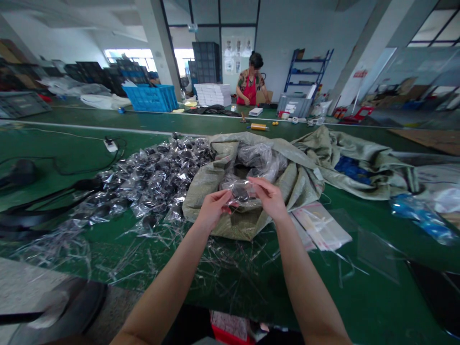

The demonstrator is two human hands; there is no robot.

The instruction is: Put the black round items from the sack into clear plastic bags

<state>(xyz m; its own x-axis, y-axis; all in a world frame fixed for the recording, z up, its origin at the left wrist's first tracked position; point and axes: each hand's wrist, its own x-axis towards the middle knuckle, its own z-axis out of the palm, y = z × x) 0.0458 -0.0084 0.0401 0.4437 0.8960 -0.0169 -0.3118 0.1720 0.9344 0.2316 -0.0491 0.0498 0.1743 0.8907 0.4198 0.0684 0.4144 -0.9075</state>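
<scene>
View: head camera, looking forward and down over a long workbench.
Left hand (214, 209): fingers curled, pinching the left side of the bag; not spread.
Right hand (269, 198): fingers lightly bent, pinching the bag's right side; hands apart, not pressed together.
Item held: small clear plastic bag (240, 191) between both hands, above the sack's open mouth, containing a dark object (239, 192), its kind hidden by the film.
Beneath: woven beige sack (237, 225), with more clear bags (257, 160) inside.
Left of sack: heap of bagged dark parts (154, 177).
Right of sack: flat paper-and-plastic packets (319, 226).
Surface: green workbench (251, 297), littered with plastic film scraps (230, 258).
Handling note: a fingertip pinch on opposite sides keeps the film taut and the contents visible.
Background: co-worker (249, 91) in a red apron at the far bench; blue plastic crate (150, 98); stack of white boxes (212, 94).
</scene>
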